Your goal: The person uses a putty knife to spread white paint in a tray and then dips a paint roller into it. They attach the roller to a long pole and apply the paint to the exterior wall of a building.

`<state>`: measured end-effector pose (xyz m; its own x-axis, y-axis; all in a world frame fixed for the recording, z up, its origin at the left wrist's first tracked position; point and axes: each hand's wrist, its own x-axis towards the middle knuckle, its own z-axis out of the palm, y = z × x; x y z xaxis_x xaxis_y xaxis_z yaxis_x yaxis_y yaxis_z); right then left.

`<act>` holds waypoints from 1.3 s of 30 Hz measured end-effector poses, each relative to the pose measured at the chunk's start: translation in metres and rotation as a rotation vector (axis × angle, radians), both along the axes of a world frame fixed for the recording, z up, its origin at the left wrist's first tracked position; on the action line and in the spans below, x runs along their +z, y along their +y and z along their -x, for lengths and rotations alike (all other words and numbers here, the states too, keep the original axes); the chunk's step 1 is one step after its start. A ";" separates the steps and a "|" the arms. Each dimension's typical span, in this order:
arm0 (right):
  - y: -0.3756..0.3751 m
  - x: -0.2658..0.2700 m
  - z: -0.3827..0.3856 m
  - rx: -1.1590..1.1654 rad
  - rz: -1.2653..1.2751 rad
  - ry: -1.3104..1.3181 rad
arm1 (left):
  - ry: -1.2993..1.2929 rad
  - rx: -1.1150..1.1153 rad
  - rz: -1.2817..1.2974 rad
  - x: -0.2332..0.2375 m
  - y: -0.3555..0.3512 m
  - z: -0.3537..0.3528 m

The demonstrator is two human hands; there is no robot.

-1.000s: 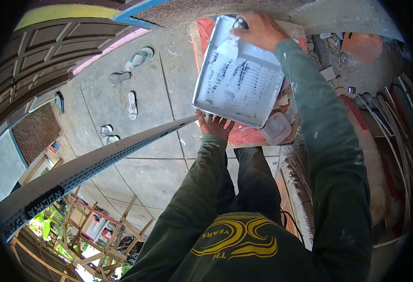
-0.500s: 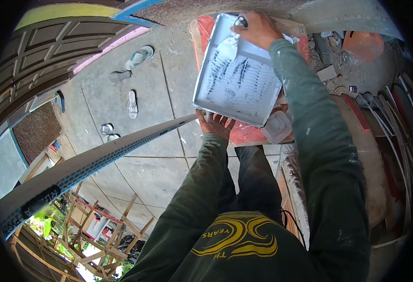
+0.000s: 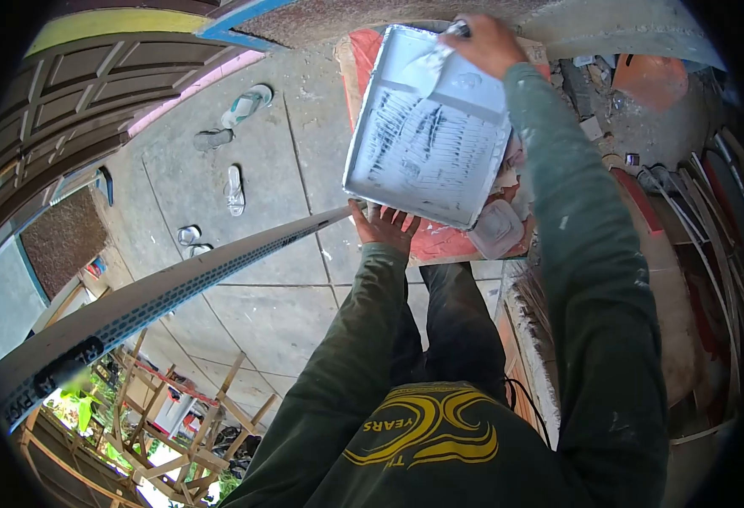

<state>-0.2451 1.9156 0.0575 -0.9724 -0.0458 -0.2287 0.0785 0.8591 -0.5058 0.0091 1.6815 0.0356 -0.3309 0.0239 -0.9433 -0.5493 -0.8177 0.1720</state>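
Note:
A paint tray (image 3: 427, 157) smeared with white paint lies at the top centre, its ribbed slope toward me and its well at the far end. My right hand (image 3: 489, 44) is closed around the handle of a paintbrush (image 3: 427, 74), whose white-coated head is over the well. At the tray's near edge, my left hand (image 3: 383, 229) grips the rim, its fingertips partly hidden. A long pale pipe (image 3: 194, 267) with printed lettering runs from the lower left toward that hand; where it ends is hidden.
Under the tray is a red, paint-stained work surface (image 3: 435, 247) with a clear plastic container (image 3: 498, 229). Slippers (image 3: 249, 103) lie on the concrete floor to the left. Rubble and an orange bucket-like object (image 3: 653, 80) are at right, with bent strips (image 3: 715, 245) below.
My right hand and the paintbrush have moved right across the tray's well. My left hand stays at the near rim. The view has shifted slightly.

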 end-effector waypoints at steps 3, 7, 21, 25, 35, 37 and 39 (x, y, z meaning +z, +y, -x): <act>0.036 0.031 -0.016 -0.055 -0.018 0.097 | 0.012 -0.001 -0.013 0.004 -0.003 0.001; 0.071 0.051 -0.066 -0.342 -0.068 0.167 | 0.012 0.001 -0.004 0.007 -0.001 0.004; 0.058 0.012 -0.094 -0.373 -0.230 0.098 | -0.003 -0.029 0.005 0.003 -0.002 0.004; 0.089 -0.014 -0.107 -0.451 -0.112 0.155 | -0.003 -0.016 -0.005 0.003 -0.003 0.003; 0.102 -0.036 -0.129 -0.874 0.594 0.052 | 0.019 -0.025 -0.002 0.001 -0.003 0.001; 0.104 -0.043 -0.131 -0.885 0.571 0.089 | 0.025 -0.032 -0.003 0.001 -0.004 0.000; 0.107 -0.041 -0.131 -0.892 0.602 -0.106 | 0.022 -0.031 0.011 0.002 -0.003 0.000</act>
